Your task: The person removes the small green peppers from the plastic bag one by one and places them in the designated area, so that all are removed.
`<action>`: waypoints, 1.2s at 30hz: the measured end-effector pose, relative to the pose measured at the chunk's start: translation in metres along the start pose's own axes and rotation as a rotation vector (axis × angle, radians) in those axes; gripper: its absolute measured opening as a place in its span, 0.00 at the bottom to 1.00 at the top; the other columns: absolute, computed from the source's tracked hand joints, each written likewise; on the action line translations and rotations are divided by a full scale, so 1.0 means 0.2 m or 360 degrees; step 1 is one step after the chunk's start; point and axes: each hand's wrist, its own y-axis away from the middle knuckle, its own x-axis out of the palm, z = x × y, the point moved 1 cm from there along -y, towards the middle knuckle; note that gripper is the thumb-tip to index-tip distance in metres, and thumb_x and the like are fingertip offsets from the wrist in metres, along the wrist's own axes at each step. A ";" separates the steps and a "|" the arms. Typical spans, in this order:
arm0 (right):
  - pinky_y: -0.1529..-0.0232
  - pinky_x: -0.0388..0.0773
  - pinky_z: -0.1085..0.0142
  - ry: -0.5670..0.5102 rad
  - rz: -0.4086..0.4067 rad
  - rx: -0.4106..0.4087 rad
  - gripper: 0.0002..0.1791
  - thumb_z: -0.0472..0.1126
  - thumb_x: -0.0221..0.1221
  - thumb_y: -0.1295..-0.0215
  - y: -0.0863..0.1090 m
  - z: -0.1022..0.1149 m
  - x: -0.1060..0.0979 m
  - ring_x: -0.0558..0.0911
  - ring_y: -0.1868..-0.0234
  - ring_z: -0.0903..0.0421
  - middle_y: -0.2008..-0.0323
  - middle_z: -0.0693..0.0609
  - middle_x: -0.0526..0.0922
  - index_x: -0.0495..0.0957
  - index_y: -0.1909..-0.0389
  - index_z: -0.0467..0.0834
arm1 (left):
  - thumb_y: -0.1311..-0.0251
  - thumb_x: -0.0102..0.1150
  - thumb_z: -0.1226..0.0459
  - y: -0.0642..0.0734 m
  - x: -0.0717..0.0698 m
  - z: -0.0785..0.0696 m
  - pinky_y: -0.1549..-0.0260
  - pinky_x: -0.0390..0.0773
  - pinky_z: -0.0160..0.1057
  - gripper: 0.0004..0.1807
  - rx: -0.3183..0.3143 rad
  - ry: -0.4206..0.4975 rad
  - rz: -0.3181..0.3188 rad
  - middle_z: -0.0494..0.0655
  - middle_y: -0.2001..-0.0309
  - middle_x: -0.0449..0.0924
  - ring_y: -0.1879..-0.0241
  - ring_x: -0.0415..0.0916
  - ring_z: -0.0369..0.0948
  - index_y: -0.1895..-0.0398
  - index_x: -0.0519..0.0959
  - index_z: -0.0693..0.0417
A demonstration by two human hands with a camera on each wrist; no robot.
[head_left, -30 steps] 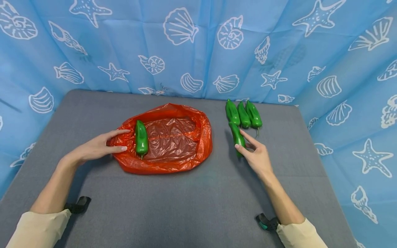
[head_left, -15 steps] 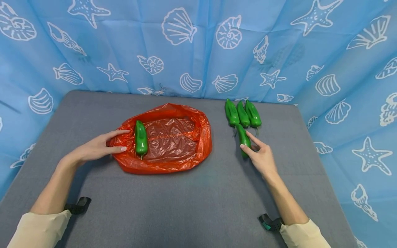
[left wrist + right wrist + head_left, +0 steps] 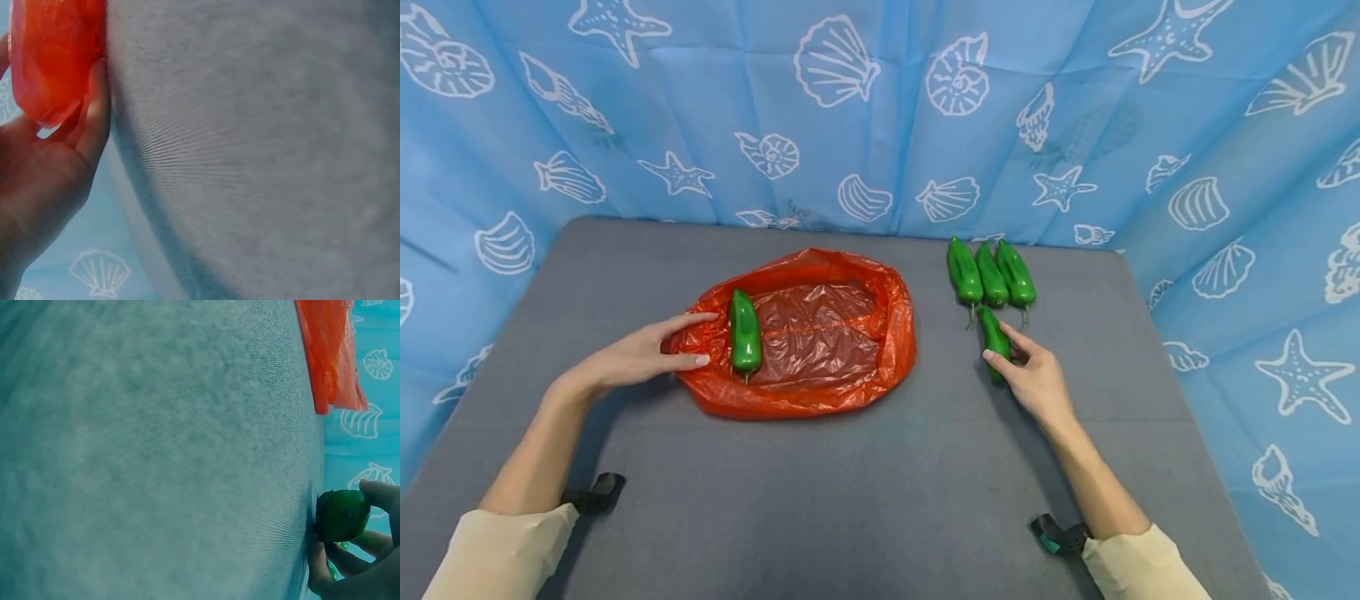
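An orange-red plastic bag [image 3: 808, 404] lies spread into a shallow open shape on the table in the head view. One green pepper [image 3: 745, 333] lies inside its left part. My left hand [image 3: 643, 358] holds the bag's left end between thumb and fingers; the left wrist view shows the bag's end [image 3: 56, 59] within that grasp. To the right, my right hand [image 3: 1033, 379] grips another green pepper [image 3: 993, 337] between thumb and fingers. In the right wrist view this pepper [image 3: 344, 514] shows end-on, close to the table surface.
Three green peppers [image 3: 992, 279] lie side by side near the table's back edge, just beyond the gripped one. A grey cloth covers the table [image 3: 850, 500]. A blue shell-print curtain [image 3: 880, 125] hangs behind and at the sides. Both wrists wear dark straps.
The right hand has moved slightly right with its pepper, away from the leftmost pepper of the row. The left hand and bag keep their places.
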 end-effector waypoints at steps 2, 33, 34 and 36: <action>0.46 0.72 0.47 0.0021 -0.0022 -0.0007 0.36 0.53 0.63 0.32 -0.01 -0.01 0.00 0.75 0.40 0.40 0.39 0.33 0.75 0.65 0.26 0.49 | 0.33 0.58 0.49 0.00 0.00 -0.01 0.38 0.57 0.72 0.42 -0.0016 0.0016 0.0025 0.66 0.23 0.42 0.28 0.46 0.65 0.21 0.51 0.44; 0.51 0.79 0.65 -0.0205 -0.0218 -0.0187 0.30 0.45 0.63 0.32 0.00 0.09 0.00 0.79 0.43 0.47 0.34 0.47 0.74 0.70 0.30 0.46 | 0.32 0.57 0.48 0.01 0.00 -0.02 0.38 0.51 0.74 0.42 -0.0004 -0.0003 0.0024 0.69 0.24 0.40 0.28 0.41 0.69 0.20 0.50 0.44; 0.53 0.79 0.69 -0.0232 -0.0223 -0.0202 0.29 0.44 0.64 0.32 0.00 0.10 0.00 0.80 0.44 0.48 0.34 0.47 0.74 0.71 0.31 0.46 | 0.32 0.57 0.48 0.01 0.00 -0.02 0.38 0.51 0.74 0.42 -0.0003 -0.0009 0.0023 0.69 0.24 0.41 0.28 0.41 0.69 0.20 0.50 0.44; 0.56 0.78 0.75 -0.0294 -0.0217 -0.0237 0.29 0.43 0.64 0.32 0.02 0.12 0.02 0.80 0.45 0.48 0.35 0.47 0.74 0.71 0.32 0.45 | 0.32 0.58 0.49 0.02 0.00 -0.01 0.38 0.54 0.73 0.42 0.0004 -0.0019 0.0021 0.69 0.24 0.43 0.28 0.44 0.68 0.21 0.51 0.46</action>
